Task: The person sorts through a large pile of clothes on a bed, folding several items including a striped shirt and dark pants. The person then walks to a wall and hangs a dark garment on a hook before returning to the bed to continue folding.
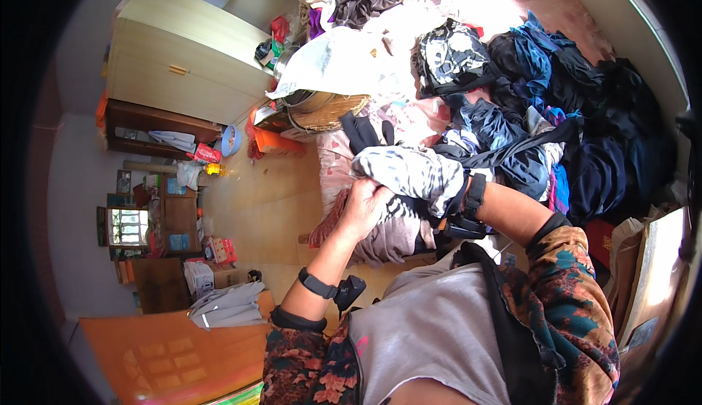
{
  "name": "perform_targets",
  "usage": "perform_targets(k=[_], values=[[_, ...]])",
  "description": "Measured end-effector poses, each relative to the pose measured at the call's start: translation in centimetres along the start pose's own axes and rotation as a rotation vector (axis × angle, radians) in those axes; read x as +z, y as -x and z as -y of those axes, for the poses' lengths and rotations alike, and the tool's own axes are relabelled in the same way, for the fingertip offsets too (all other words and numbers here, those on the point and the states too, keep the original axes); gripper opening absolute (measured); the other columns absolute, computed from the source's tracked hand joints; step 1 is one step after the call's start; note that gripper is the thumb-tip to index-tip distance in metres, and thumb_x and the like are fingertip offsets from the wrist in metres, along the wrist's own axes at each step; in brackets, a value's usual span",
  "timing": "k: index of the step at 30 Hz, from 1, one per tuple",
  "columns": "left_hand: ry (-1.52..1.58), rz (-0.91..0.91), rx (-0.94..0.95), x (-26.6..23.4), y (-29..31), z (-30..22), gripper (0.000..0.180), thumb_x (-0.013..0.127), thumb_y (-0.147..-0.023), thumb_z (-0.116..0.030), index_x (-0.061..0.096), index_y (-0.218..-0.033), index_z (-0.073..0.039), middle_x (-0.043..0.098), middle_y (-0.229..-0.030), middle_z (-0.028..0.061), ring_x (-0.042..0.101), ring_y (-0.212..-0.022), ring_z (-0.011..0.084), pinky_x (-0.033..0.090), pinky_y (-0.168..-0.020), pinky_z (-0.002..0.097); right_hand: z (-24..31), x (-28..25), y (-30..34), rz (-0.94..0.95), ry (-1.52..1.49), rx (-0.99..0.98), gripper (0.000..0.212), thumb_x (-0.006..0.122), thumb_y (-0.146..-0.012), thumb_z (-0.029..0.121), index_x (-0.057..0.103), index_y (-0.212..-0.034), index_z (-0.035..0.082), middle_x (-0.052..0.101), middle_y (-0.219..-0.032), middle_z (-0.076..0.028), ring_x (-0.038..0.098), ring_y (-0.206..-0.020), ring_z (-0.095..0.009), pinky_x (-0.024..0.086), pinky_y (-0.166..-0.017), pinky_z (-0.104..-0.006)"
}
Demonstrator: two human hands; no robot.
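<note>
The left hand [368,199] is curled closed, its fingers bunched around the near left edge of a black-and-white patterned garment [406,171]. The garment is gathered between the two arms, in front of the person's body and at the near edge of the bed [335,162]. The right hand is hidden by the fabric beyond its wristband [475,194]; whether it is spread or gripping, I cannot tell. The patterned cloth bulges up around where that wrist ends.

Just beyond the garment, black cloth strips [360,133] lie on the pink bedding. A taupe cloth [398,240] hangs at the bed's edge below the left hand. To the right, a heap of dark clothes [596,160] spreads over the bed, and a woven basket [336,112] sits further back on the left.
</note>
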State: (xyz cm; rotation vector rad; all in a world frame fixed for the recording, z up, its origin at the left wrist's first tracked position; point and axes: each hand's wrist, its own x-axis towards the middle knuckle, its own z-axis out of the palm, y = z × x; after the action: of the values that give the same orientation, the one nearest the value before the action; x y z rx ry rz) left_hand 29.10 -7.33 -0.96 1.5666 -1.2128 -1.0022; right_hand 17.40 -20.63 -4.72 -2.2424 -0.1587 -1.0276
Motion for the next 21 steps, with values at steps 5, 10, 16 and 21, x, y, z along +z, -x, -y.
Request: perform_targets(k=[5,10,16,21], values=[[0.318,0.301,-0.182,-0.3,2.7,-4.3,0.019,0.057,-0.092,-0.01,0.066,-0.103,0.003,0.063,-0.084,-0.0023,0.052,-0.078,0.0025,0.043,-0.069,0.02,-1.4,0.2,2.6,-0.012,-0.036,0.181,0.033,0.058,-0.088,0.028,0.059,-0.11,0.003,0.063,-0.097,-0.013,0.061,-0.09,-0.025,0.049,-0.078,-0.0347],[0.274,0.745,-0.155,-0.7,4.0,-6.2,0.019,0.061,-0.089,-0.012,0.066,-0.096,0.006,0.067,-0.08,0.0047,0.058,-0.071,0.0101,0.047,-0.066,0.0269,-1.8,0.4,4.0,0.186,-0.183,0.763,0.032,0.068,-0.084,0.034,0.066,-0.098,0.005,0.065,-0.083,-0.011,0.061,-0.076,-0.019,0.048,-0.069,-0.0321],[0.187,0.78,-0.151,-0.8,4.5,-6.4,0.02,0.062,-0.091,-0.014,0.065,-0.097,0.004,0.066,-0.078,0.0062,0.057,-0.071,0.0084,0.046,-0.065,0.0259,-2.5,-0.9,2.7,0.177,-0.041,0.606,0.026,0.066,-0.083,0.028,0.067,-0.095,0.005,0.064,-0.081,-0.01,0.059,-0.071,-0.024,0.048,-0.066,-0.0357],[-0.091,0.334,-0.254,-1.2,4.1,-4.0,0.024,0.066,-0.092,-0.02,0.059,-0.096,0.002,0.058,-0.076,0.0001,0.056,-0.079,0.0087,0.048,-0.071,0.0249,-1.4,-2.3,2.1,-0.039,-0.161,0.321,0.034,0.062,-0.082,0.025,0.062,-0.108,0.003,0.063,-0.098,-0.015,0.06,-0.091,-0.029,0.048,-0.08,-0.0369]])
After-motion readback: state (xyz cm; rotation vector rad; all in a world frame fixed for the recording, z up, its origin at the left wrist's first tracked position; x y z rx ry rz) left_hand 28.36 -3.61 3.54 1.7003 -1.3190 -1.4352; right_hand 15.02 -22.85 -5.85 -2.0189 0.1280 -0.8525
